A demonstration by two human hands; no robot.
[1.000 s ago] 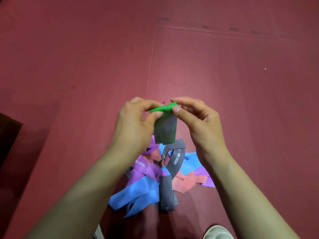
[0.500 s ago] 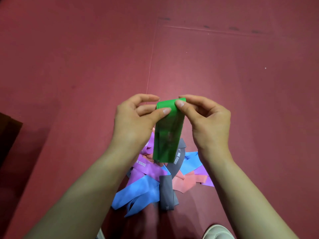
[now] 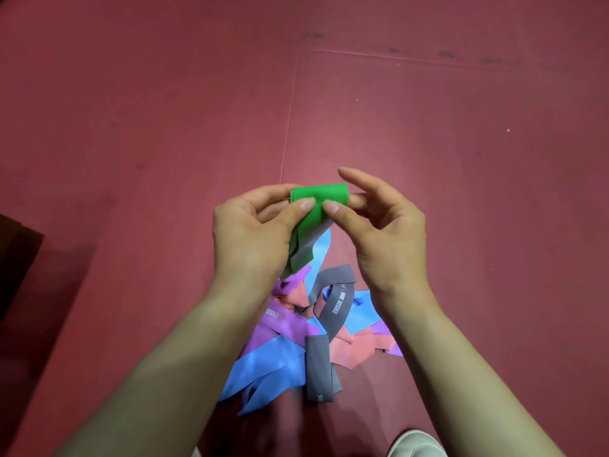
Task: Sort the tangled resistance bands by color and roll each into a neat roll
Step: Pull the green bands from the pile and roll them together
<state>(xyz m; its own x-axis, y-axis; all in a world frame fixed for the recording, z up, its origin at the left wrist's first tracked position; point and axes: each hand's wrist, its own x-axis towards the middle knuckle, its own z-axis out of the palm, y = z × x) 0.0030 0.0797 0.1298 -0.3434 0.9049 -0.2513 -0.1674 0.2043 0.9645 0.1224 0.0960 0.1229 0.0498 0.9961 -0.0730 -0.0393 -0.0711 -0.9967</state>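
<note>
Both hands have shifted on the green band (image 3: pixel 318 199) since half a second ago. Then it hung as a long strip down from the thumbs. Now its top is turned over into a wide fold between the two thumbs, and far less of it shows below them. The right hand (image 3: pixel 385 235) has lifted its index and middle fingers, which stand straight and apart above the fold. Its thumb pinches the band against a lower finger behind. The left hand (image 3: pixel 250 239) grips the fold's other end, thumb in front and curled fingers behind, with the two thumb tips almost touching.

Under the wrists, on the red floor mat (image 3: pixel 461 159), the pile (image 3: pixel 316 328) lies much as it did, well below the fingers. It is made up of a blue band (image 3: pixel 263 367), a purple band (image 3: pixel 280 328), a pink band (image 3: pixel 349 354) and a grey band (image 3: pixel 337 308).

Both forearms cover the pile's sides. The green band's lower end runs behind the left palm, and its shaded part looks greyish, so where it ends cannot be told. White lettering on the purple band is half covered by the left forearm. A dark object (image 3: pixel 16 258) is cut off at the left edge, and a pale shoe (image 3: pixel 415 445) at the bottom edge.
</note>
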